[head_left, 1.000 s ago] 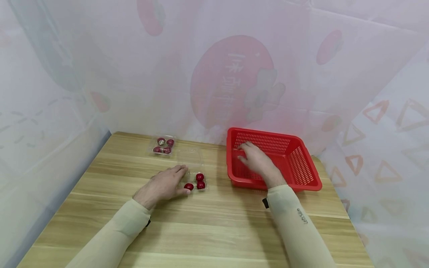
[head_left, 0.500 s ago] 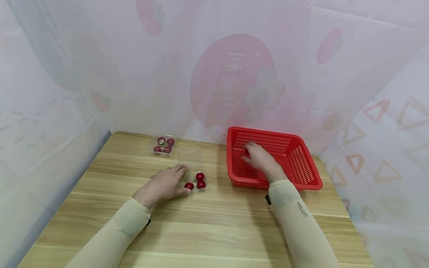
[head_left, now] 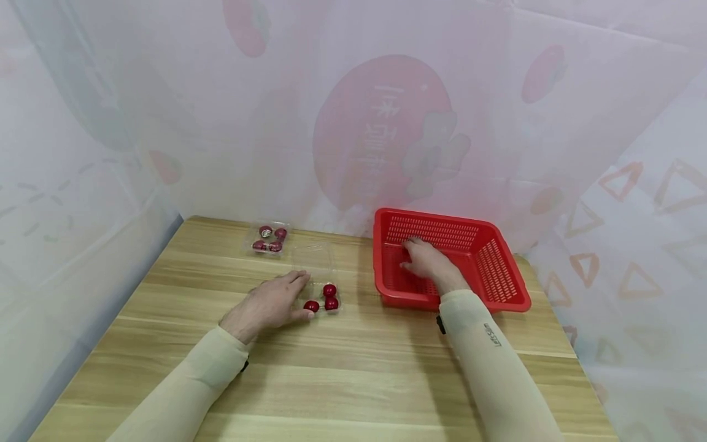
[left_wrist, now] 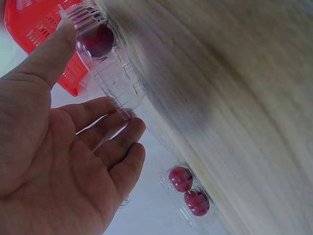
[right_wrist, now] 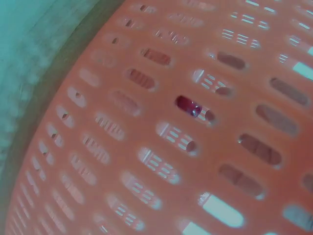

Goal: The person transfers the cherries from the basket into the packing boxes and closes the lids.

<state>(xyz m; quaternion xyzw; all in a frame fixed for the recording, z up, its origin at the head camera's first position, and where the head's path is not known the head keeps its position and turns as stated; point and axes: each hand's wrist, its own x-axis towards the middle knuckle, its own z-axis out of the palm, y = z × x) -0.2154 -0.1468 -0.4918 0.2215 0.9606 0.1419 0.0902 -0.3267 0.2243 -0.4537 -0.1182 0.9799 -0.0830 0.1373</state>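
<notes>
My left hand (head_left: 269, 307) holds a clear plastic box (left_wrist: 120, 81) lightly between thumb and fingertips; the thumb lies along one edge and the fingers touch another. Three glossy dark red cherries (head_left: 329, 290) sit in this box, and its transparent lid (head_left: 313, 261) lies folded back. My right hand (head_left: 433, 264) reaches down inside the red plastic basket (head_left: 399, 302), fingers bent downward, fingertips partly hidden. Through one slot of the basket wall, the right wrist view shows a small dark red thing (right_wrist: 188, 105), probably a cherry. Whether the right fingers hold it is hidden.
A second clear box (head_left: 269, 238) with several cherries stands at the back left of the wooden table (head_left: 331, 380). The printed cloth wall (head_left: 276, 123) rises right behind the table's back edge. The basket's raised rim surrounds my right hand.
My right hand has moved slightly right and lower inside the basket. My left hand, its box and the cherries stay where they were.
</notes>
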